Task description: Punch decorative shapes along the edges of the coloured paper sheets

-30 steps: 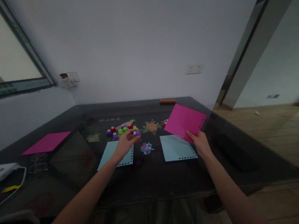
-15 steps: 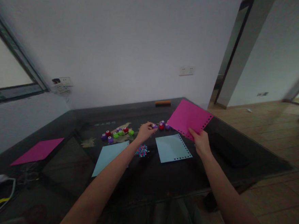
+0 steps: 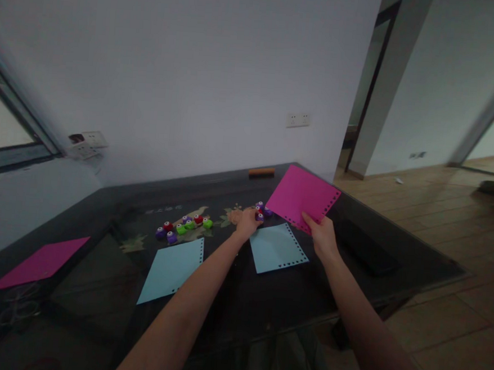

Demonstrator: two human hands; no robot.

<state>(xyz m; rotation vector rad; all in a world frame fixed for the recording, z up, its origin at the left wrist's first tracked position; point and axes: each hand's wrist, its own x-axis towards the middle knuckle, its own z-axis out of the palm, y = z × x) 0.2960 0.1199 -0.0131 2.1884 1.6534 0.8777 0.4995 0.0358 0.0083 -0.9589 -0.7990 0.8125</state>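
Observation:
My right hand (image 3: 323, 235) pinches a pink paper sheet (image 3: 302, 197) by its near corner, thumb on top. Small punched holes run along two edges of the sheet, which is held tilted above the table. My left hand (image 3: 247, 224) has its fingers closed on a small purple craft punch (image 3: 260, 217), partly covered by the fingers. Right beside it are a red punch (image 3: 258, 210) and more purple punches (image 3: 267, 212). Just in front of my hands lies a light blue sheet (image 3: 277, 248) with holes along two edges.
Several purple, red and green punches (image 3: 189, 225) stand left of centre on the dark table (image 3: 281, 300). Another light blue sheet (image 3: 171, 267) and a pink sheet (image 3: 40, 263) lie to the left. An orange-brown bar (image 3: 261, 172) is at the back, a black object (image 3: 365, 247) at right.
My left hand has brought the purple punch down beside the other punches. The pile of coloured paper bits is now hidden behind my left forearm. My view has shifted slightly right.

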